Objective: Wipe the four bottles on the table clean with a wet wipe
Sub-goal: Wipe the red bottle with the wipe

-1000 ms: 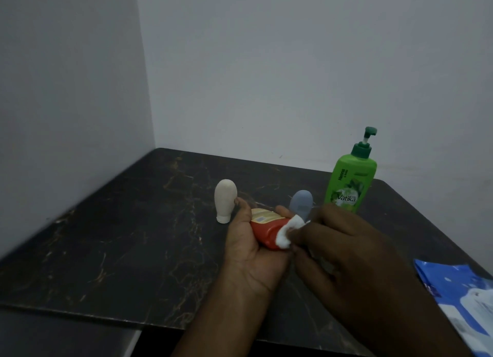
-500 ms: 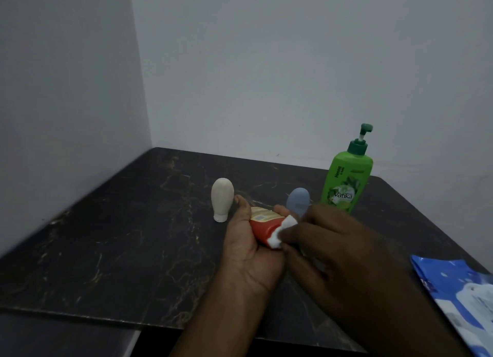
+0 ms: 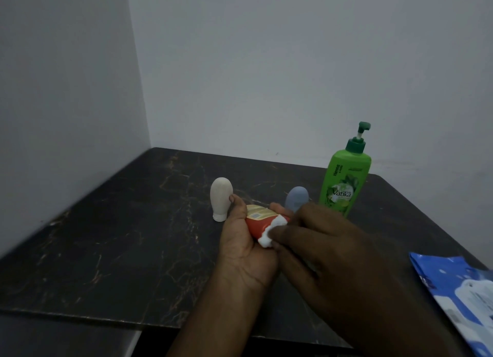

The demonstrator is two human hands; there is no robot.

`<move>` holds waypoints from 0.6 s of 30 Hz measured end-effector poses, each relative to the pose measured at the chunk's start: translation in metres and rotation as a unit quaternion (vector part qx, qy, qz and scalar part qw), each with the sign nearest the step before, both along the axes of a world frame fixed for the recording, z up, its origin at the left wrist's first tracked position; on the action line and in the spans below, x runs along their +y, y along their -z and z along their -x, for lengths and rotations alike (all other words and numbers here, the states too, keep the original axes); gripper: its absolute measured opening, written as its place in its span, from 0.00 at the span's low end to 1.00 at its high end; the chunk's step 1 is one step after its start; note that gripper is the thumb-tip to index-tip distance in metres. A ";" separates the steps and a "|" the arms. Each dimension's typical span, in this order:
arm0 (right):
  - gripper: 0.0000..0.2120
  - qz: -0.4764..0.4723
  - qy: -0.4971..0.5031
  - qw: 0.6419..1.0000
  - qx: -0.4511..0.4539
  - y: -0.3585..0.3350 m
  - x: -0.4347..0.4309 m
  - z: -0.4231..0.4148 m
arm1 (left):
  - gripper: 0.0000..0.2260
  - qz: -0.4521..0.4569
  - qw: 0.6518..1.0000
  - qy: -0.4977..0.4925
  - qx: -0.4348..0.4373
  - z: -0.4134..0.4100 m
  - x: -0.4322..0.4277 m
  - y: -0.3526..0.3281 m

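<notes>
Red plastic bottle [image 3: 257,224], with a pale yellow label on its upper side: it lies tilted across your left hand [image 3: 240,247], held above the table. Your left hand grips it palm up, the thumb curled over its left edge and the fingertips showing past its far side.

White wet wipe [image 3: 266,240]: bunched into a wad and pressed against the near right side of the red bottle. Your right hand [image 3: 322,239] pinches it, fingers bent down onto the wad, the back of the hand toward the camera. Most of the wipe is hidden under those fingers.

White bottle [image 3: 221,199]: stands cap down on the table, just behind your left thumb. Whether the thumb touches it cannot be told.

Blue-grey bottle [image 3: 296,196]: stands on the table behind your hands. Only its rounded top shows, and the lower part is hidden by your fingers.

Green pump bottle [image 3: 345,186]: upright, just right of the blue-grey bottle and toward the far right of the table. It has a dark green pump head and a label reading "Vatika". It stands apart from both hands.

Table [image 3: 106,250]: dark top with thin light-brown veins, set into a corner between two walls.

Blue and white packet [image 3: 458,298]: lies flat at the near right of the table, partly cut off by the picture's edge, well apart from your right hand.

Walls [image 3: 266,63]: plain, pale grey.
</notes>
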State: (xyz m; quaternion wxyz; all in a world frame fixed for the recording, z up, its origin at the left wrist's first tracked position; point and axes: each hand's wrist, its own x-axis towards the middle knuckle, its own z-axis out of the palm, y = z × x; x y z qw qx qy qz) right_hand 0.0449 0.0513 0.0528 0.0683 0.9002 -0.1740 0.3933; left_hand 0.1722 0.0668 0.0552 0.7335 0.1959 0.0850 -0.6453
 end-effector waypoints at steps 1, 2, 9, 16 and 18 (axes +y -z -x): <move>0.13 0.001 -0.001 1.000 -0.002 0.001 0.000 0.000 | 0.20 0.001 1.000 0.001 -0.006 -0.001 0.000 0.000; 0.13 -0.003 0.001 1.000 -0.006 0.000 -0.001 0.000 | 0.19 0.007 1.000 0.001 0.000 -0.002 0.001 -0.001; 0.12 -0.034 0.017 0.999 -0.011 -0.002 -0.001 0.005 | 0.19 0.018 1.000 -0.014 0.008 -0.001 -0.002 0.001; 0.13 -0.029 0.033 0.999 -0.005 -0.003 -0.004 0.007 | 0.17 0.019 0.999 -0.020 0.038 -0.003 0.000 -0.001; 0.13 -0.048 0.040 0.998 0.006 -0.003 -0.005 0.012 | 0.16 0.021 0.998 -0.030 0.048 -0.002 0.000 -0.002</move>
